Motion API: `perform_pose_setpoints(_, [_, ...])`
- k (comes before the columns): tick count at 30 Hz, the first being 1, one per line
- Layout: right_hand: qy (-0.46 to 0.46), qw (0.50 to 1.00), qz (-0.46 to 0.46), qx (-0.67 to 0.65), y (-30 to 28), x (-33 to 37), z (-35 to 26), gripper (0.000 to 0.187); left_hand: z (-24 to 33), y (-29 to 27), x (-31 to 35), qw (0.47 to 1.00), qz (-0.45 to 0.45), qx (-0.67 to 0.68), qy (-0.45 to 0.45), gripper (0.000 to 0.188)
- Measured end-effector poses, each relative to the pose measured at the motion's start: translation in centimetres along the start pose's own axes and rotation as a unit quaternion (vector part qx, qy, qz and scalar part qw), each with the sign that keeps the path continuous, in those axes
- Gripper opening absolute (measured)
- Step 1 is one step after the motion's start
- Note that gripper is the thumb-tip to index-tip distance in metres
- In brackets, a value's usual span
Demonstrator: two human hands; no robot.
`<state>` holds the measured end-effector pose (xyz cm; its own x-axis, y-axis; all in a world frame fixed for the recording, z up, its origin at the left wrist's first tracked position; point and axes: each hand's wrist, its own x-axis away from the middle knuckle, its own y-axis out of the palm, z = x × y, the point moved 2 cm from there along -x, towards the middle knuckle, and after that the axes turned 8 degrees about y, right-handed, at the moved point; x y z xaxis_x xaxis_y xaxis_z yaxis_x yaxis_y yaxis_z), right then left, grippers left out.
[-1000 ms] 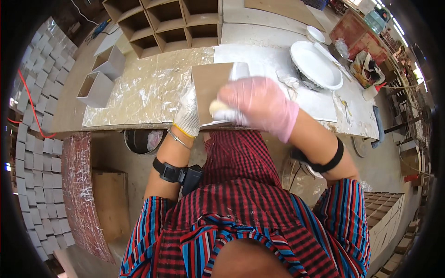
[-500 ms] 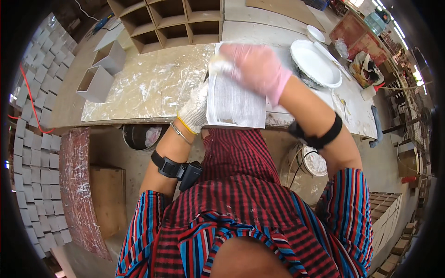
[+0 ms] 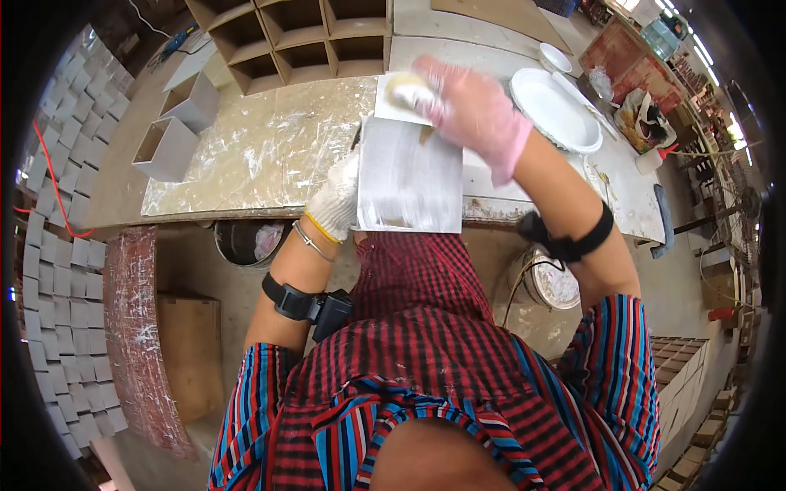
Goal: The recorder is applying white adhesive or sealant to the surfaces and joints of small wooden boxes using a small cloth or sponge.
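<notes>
A box (image 3: pixel 409 184) with a streaky, wet-looking white face is held at the table's near edge. Along its left side is my left hand (image 3: pixel 335 196) in a white knit glove, its fingers mostly hidden behind the box. Above the far edge of that face, my right hand (image 3: pixel 475 106) in a pink glove is closed around a yellowish sponge-like pad (image 3: pixel 405 92) coated in white. Motion blurs the right fingers somewhat. A white sheet or panel (image 3: pixel 391 110) shows just beyond the box.
Two small grey-white boxes (image 3: pixel 166 150) stand at the left on a paint-smeared board (image 3: pixel 254 155). Beyond is a brown compartmented rack (image 3: pixel 307 41). At the right are a white-coated basin (image 3: pixel 557 114), a small bowl (image 3: pixel 555 59) and a bottle with a red tip (image 3: pixel 651 161).
The box has shifted slightly left and nearer, and its face looks more smoothly white. My right hand has moved a little to the right with the pad.
</notes>
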<state>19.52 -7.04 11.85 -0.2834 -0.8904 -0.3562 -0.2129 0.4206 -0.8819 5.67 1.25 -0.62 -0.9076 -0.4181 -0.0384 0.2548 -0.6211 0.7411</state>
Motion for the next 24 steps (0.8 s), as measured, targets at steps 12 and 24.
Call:
perform_pose_setpoints(12, [-0.16, 0.983, 0.089, 0.028, 1.0, 3.7, -0.1, 0.037, 0.1, -1.9, -0.2, 0.995, -0.003, -0.1, 0.021, 0.047])
perform_pose_setpoints(24, [-0.008, 0.992, 0.058, 0.108, 0.8, 2.0, 1.5, 0.034, -0.5, -1.8, -0.2, 0.996, -0.03, -0.068, 0.056, 0.043])
